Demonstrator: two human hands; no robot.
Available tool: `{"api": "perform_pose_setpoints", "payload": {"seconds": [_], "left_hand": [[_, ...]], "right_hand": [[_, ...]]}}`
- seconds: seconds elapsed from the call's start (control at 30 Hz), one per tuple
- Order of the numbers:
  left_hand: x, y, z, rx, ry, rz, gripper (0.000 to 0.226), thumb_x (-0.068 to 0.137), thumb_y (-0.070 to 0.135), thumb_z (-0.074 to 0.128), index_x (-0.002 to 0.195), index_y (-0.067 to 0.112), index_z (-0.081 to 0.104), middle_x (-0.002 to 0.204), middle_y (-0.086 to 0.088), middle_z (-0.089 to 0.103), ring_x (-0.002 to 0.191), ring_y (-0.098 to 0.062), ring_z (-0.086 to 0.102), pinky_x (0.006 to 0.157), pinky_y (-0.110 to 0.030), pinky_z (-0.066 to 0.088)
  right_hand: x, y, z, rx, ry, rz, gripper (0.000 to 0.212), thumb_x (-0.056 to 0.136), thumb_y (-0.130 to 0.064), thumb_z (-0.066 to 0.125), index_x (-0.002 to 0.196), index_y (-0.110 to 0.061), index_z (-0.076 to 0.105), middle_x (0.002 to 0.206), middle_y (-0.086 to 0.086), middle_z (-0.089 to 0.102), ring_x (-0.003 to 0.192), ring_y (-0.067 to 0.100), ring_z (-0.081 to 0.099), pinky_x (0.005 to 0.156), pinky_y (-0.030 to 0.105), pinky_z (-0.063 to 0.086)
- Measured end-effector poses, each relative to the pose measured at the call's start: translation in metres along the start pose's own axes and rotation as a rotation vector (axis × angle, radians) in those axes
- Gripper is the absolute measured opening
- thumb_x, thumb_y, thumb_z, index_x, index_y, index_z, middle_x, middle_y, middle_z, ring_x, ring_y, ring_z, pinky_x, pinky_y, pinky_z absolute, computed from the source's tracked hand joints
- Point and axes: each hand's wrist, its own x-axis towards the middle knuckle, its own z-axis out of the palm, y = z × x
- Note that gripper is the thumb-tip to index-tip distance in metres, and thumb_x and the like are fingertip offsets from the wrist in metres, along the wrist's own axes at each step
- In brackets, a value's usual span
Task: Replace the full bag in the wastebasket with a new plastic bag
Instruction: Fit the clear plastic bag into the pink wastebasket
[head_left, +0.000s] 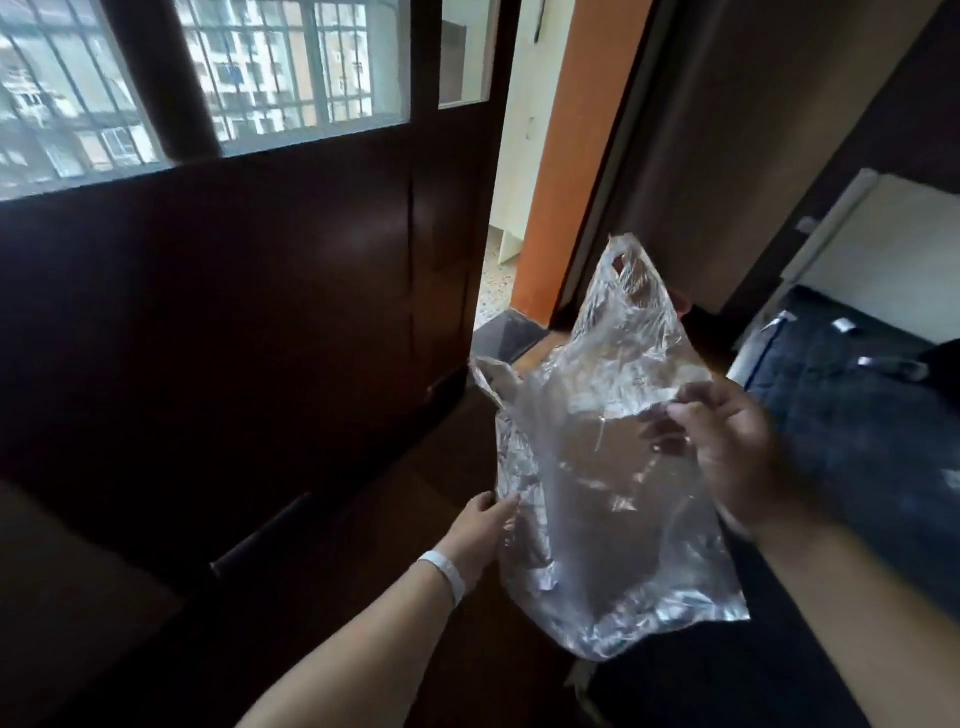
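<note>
A clear plastic bag (613, 467) hangs at center-right of the frame, held up between both hands. The left hand (480, 530) pinches its lower left edge; the right hand (727, 447) grips its right side. A dark door (234, 312) fills the left.

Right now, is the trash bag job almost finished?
Not yet. Done: an empty clear plastic bag is out and ready. In hand: the left hand and right hand each pinch it, holding it up. Left: fitting it into the wastebasket, which isn't in view, so I can't tell whether the full bag is out.
</note>
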Motion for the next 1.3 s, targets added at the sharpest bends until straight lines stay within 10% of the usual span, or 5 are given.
{"api": "perform_pose_setpoints", "payload": {"seconds": [0.23, 0.4, 0.7, 1.3], "left_hand": [[0.074, 0.065, 0.048, -0.029, -0.066, 0.107, 0.006, 0.091, 0.011, 0.063, 0.095, 0.007, 0.065, 0.078, -0.007, 0.070, 0.062, -0.013, 0.065, 0.057, -0.026, 0.053], [0.136, 0.114, 0.069, 0.078, 0.023, 0.187, 0.010, 0.088, 0.010, 0.062, 0.079, 0.013, 0.066, 0.063, 0.001, 0.064, 0.051, -0.009, 0.057, 0.052, -0.025, 0.049], [0.229, 0.233, 0.129, 0.084, 0.086, 0.340, 0.011, 0.088, 0.011, 0.065, 0.078, 0.016, 0.062, 0.067, 0.000, 0.063, 0.059, -0.013, 0.057, 0.058, -0.028, 0.050], [0.441, 0.374, 0.222, 0.112, 0.001, 0.465, 0.011, 0.092, 0.012, 0.062, 0.101, 0.014, 0.057, 0.101, -0.010, 0.074, 0.086, -0.028, 0.072, 0.079, -0.043, 0.051]], "right_hand": [[0.059, 0.033, -0.056, -0.069, 0.147, 0.002, 0.042, 0.093, 0.003, 0.049, 0.073, -0.030, 0.065, 0.072, 0.006, 0.073, 0.061, 0.017, 0.067, 0.057, 0.022, 0.054], [0.132, 0.084, -0.087, -0.119, 0.277, 0.013, 0.008, 0.079, -0.025, 0.060, 0.076, -0.025, 0.068, 0.076, 0.004, 0.073, 0.068, 0.015, 0.066, 0.066, 0.025, 0.054], [0.278, 0.156, -0.162, -0.271, 0.299, 0.093, 0.022, 0.079, -0.046, 0.060, 0.085, -0.026, 0.067, 0.078, 0.004, 0.073, 0.074, 0.031, 0.069, 0.074, 0.058, 0.056], [0.493, 0.223, -0.225, -0.423, 0.328, 0.188, 0.021, 0.084, -0.045, 0.060, 0.081, -0.025, 0.061, 0.074, 0.001, 0.066, 0.061, 0.010, 0.061, 0.058, 0.033, 0.050]]}}
